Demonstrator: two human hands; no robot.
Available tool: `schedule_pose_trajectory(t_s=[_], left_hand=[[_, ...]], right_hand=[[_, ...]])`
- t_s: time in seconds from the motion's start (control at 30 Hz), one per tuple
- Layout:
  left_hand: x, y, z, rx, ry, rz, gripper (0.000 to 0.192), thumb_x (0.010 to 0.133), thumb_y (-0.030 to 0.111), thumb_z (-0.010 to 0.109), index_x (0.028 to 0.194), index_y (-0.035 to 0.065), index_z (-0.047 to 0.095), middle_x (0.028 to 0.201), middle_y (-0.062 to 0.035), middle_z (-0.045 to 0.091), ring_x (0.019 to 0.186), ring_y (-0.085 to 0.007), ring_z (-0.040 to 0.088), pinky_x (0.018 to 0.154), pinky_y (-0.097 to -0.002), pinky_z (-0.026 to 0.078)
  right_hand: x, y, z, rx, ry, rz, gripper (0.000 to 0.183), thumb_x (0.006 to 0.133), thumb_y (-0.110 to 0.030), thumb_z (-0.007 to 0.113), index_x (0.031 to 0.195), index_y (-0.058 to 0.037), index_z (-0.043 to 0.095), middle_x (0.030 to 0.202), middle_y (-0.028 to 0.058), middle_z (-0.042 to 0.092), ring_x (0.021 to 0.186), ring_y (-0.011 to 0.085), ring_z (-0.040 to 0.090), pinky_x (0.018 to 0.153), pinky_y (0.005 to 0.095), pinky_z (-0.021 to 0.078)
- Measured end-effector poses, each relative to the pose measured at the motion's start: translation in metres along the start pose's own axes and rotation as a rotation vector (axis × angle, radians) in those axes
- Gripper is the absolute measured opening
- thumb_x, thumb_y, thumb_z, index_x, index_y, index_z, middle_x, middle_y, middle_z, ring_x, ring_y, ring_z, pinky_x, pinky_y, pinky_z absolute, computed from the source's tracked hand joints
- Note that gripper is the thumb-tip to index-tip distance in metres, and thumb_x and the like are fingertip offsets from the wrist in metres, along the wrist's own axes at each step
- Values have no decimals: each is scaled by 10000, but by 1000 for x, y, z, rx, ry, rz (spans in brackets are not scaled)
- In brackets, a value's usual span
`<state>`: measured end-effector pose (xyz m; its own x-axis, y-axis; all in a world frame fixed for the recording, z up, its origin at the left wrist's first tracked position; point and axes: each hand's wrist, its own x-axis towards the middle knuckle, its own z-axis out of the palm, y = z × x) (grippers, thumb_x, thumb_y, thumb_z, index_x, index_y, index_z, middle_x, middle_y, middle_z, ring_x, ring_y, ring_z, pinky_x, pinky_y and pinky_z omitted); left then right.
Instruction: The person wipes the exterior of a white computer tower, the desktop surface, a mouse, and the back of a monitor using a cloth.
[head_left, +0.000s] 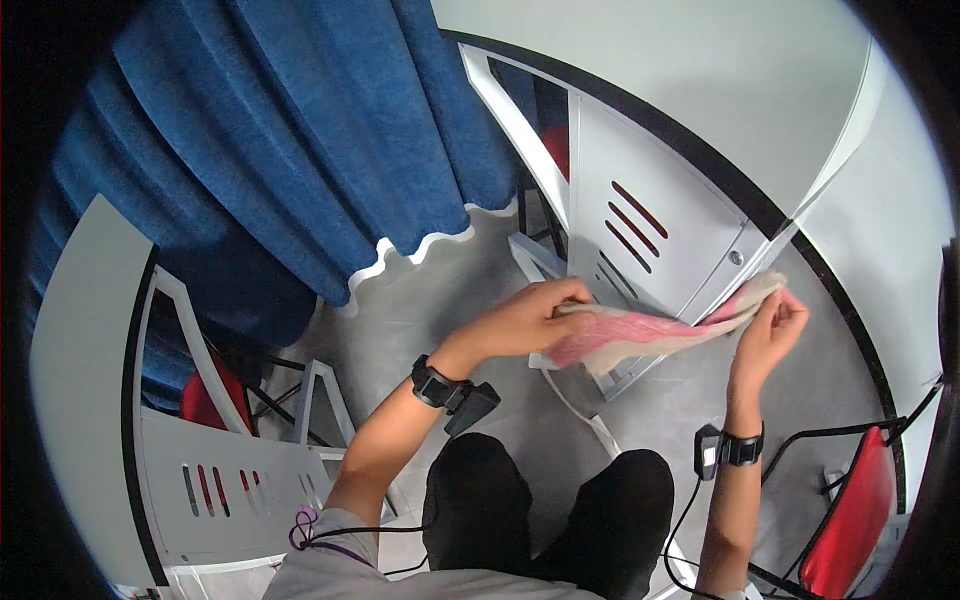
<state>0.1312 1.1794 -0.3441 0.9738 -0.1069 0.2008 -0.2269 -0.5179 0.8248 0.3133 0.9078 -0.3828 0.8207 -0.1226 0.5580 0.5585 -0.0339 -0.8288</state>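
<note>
A pink and cream cloth (645, 337) is stretched between my two hands, above the floor and in front of a white slotted desk panel. My left hand (529, 319) pinches its left end, with a loose corner hanging below the fingers. My right hand (772, 330) grips the other end, where the cloth bunches up above the fingers. The cloth looks twisted and narrow towards the right. Both wrists wear black straps with small black devices (472, 405), and a cable runs from the right one.
A white metal desk panel (645, 187) with slots stands ahead, and another white desk (90, 360) at the left. Blue curtains (300, 135) hang behind. A red chair (851, 510) is at the lower right. A white cable (562, 397) lies on the grey floor.
</note>
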Motion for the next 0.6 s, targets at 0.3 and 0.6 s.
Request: schedule_pose_trajectory(t_s=[0.3,0.6], left_hand=[[33,35,17,-340,-159,-3,205,873,82,601,1068,74,541,941,3,575,812,-74,558,750,-254,456],[50,18,23,-315,32,125,225,834,128,654,1028,36,586,928,-36,631,834,-118,591,736,-285,478]], right_hand=[[-3,-20,47,-18,128,-255,596,998,-424,379,1355,50,325,1370,183,349,1293,266,323,1109,409,195],[-1,-65,70,24,-37,-164,650,1019,-397,270,1459,71,171,1534,202,183,1432,283,142,1156,380,100]])
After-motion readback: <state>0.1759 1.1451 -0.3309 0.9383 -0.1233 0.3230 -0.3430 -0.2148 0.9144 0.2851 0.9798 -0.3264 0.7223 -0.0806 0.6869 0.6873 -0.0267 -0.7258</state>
